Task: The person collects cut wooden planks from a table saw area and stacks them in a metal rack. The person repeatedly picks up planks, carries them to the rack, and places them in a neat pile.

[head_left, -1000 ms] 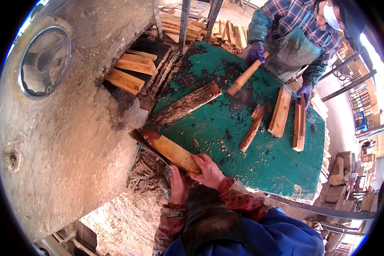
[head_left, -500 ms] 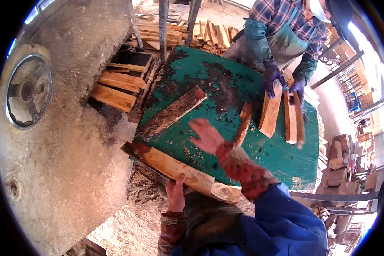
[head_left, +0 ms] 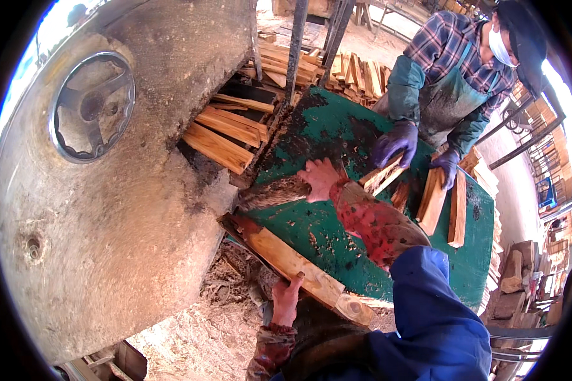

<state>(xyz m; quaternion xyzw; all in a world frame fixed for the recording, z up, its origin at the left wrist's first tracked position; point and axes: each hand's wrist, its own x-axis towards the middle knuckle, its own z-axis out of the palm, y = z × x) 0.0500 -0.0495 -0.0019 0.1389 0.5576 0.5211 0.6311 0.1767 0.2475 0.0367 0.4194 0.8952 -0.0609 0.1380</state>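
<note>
My left hand grips the near edge of a long, pale wooden piece with a squared end, its thumb on top. The piece lies along the front edge of a green worktable. My right hand reaches across the table, its fingers curled over the right end of a dark, bark-covered slab. Opposite me, a co-worker's purple-gloved hands handle sawn pieces: one wood strip is tilted under one glove, and a split piece is under the other.
At the left stands a large, worn machine panel with a handwheel. Several sawn slats lie beside it. Metal posts rise behind the table, with stacked wood beyond. Sawdust covers the floor below.
My right hand has moved onto the bark-covered slab from open space above the table. The view has swung left. A co-worker's glove has shifted one strip toward my right hand.
</note>
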